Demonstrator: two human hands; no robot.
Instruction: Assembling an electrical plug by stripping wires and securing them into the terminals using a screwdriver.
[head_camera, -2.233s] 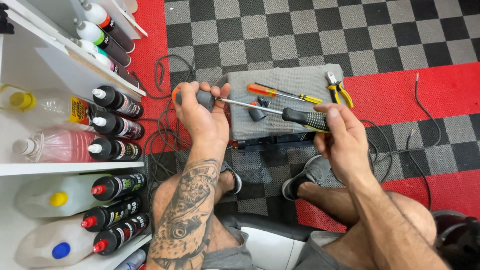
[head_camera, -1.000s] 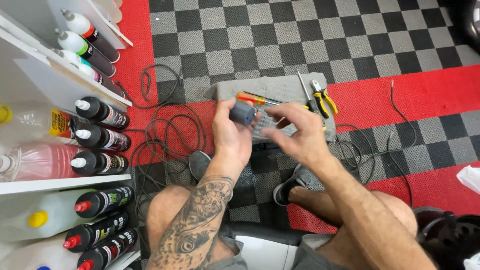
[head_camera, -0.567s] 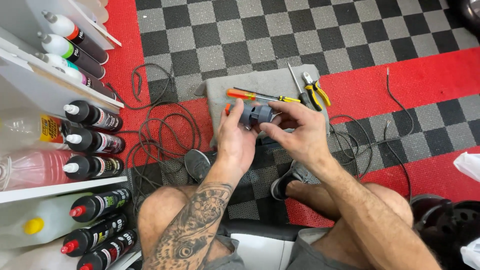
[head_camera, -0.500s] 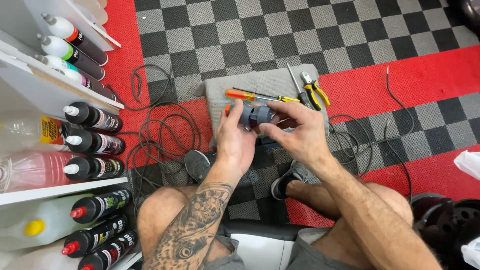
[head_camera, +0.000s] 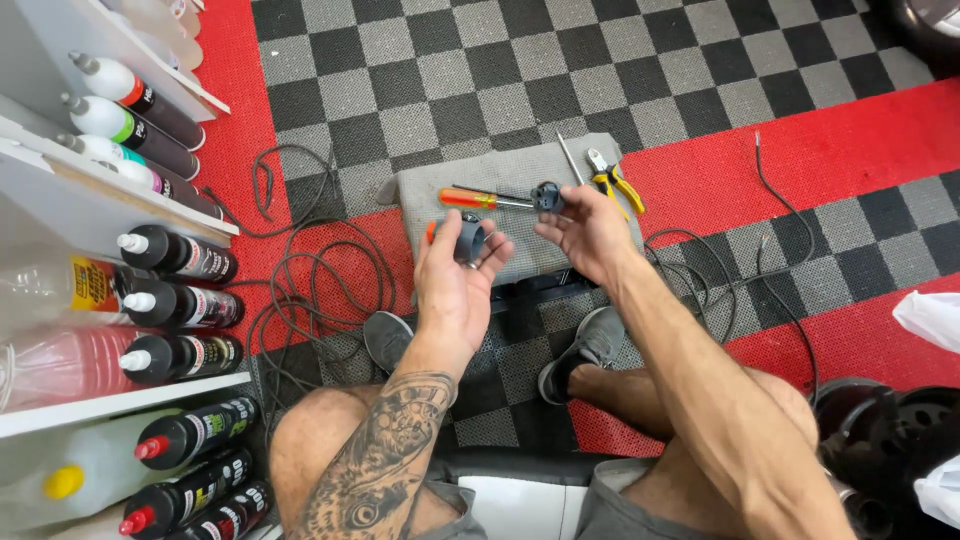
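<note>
The left hand (head_camera: 455, 275) is raised palm-up above the knees. Its grip is narrow: the fingers curl loosely around a dark grey plug housing (head_camera: 470, 238), which rests on the fingertips and upper palm. A small orange part shows at the thumb side of this hand; its kind cannot be determined.

The right hand (head_camera: 590, 232) is held just beside the left, also palm-up. Its grip is closed by thumb and fingertips on a small black plug insert (head_camera: 546, 196). The two parts are apart and do not touch.

Below both hands lies a grey mat (head_camera: 520, 175) on the chequered floor (head_camera: 450, 70). On the mat:
- an orange-handled screwdriver (head_camera: 480, 199), lying roughly crosswise, its shaft pointing toward the black plug insert;
- a thin metal-shafted tool (head_camera: 570, 158), near the far right corner of the mat;
- yellow-handled pliers (head_camera: 612, 180), just beside the thin tool, partly behind the right hand.

Black cable (head_camera: 310, 270) lies in loose loops on the floor to the left of the mat; further cable (head_camera: 770, 190) runs across the red floor section on the right.

A white shelf unit (head_camera: 100, 195) stands at the left edge, carrying rows of black bottles (head_camera: 185, 258) with white and red caps.

The person is seated, both feet in grey shoes (head_camera: 585, 345) on the floor below the mat.
</note>
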